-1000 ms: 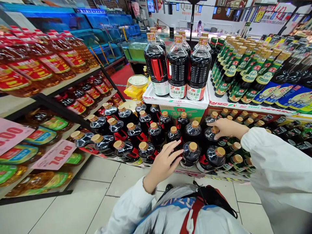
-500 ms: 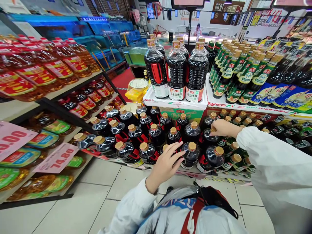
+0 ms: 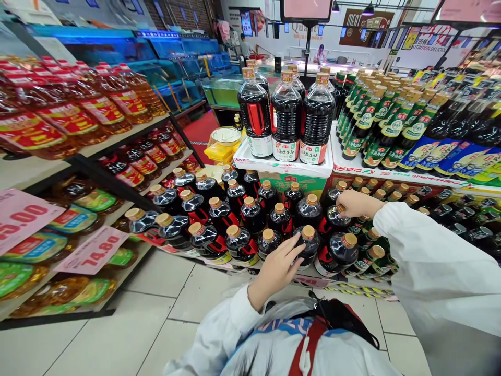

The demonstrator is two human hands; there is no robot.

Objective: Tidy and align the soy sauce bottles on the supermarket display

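Note:
Rows of large dark soy sauce bottles with tan caps fill the low shelf before me. My right hand [image 3: 355,203] has its fingers closed round the cap of a soy sauce bottle [image 3: 337,220] in the second row at the right. My left hand [image 3: 278,270] is open with fingers spread, over the front row. Its fingertips are near or against a front soy sauce bottle [image 3: 308,250]; I cannot tell if they touch. To the right of that stands another soy sauce bottle [image 3: 337,255] with a red handle.
Three big soy sauce bottles [image 3: 286,112] front the white upper ledge [image 3: 282,165]. Green-labelled bottles [image 3: 366,117] crowd the right. At left, a slanted rack holds oil bottles [image 3: 64,120] and a pink price sign [image 3: 92,249]. Blue fish tanks [image 3: 172,49] stand behind.
My left hand has shifted a little to the right and down, uncovering a front-row cap. My right hand stays at the same bottle cap. The view has tilted slightly.

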